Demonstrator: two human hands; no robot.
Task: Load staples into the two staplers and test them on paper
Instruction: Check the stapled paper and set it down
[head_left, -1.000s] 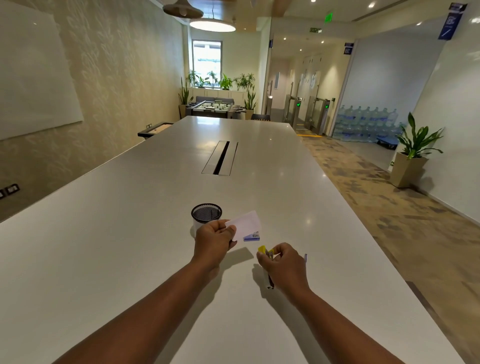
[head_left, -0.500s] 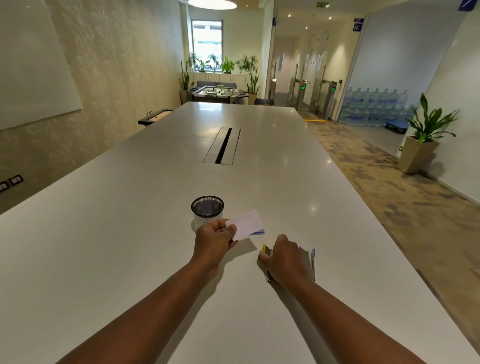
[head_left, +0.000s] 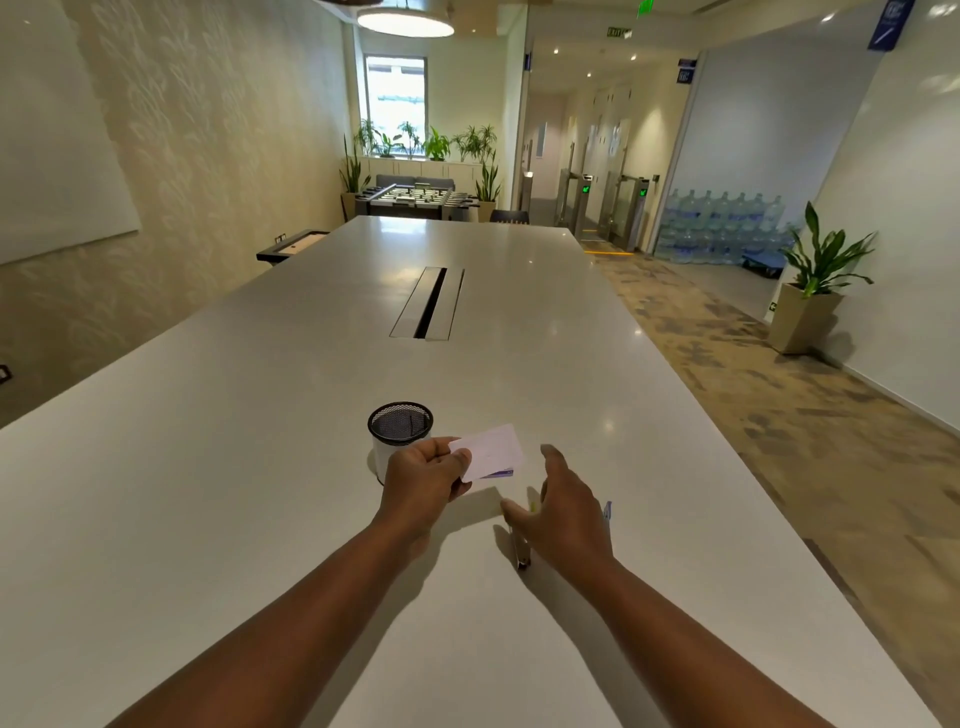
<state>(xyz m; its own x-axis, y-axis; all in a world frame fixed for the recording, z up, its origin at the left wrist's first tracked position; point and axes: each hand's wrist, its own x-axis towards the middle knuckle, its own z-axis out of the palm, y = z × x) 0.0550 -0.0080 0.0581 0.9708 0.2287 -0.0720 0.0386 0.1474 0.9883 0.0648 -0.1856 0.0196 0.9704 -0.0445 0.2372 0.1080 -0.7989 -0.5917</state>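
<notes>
The worktop (head_left: 260, 493) is a smooth, pale, semi-glossy slab that mirrors the ceiling lights. The pen cup (head_left: 400, 422) has a black wire-mesh metal rim over a matt white lower wall. The paper (head_left: 491, 451) pinched in the left hand (head_left: 423, 480) looks thin, matt and white. A slim metal stapler (head_left: 521, 552) edge shines dully beneath the right hand (head_left: 563, 512)

Left hand (head_left: 423, 480) pinching paper (head_left: 491, 451), right hand (head_left: 569, 512) spread above stapler (head_left: 521, 552), white table (head_left: 208, 467)
</notes>
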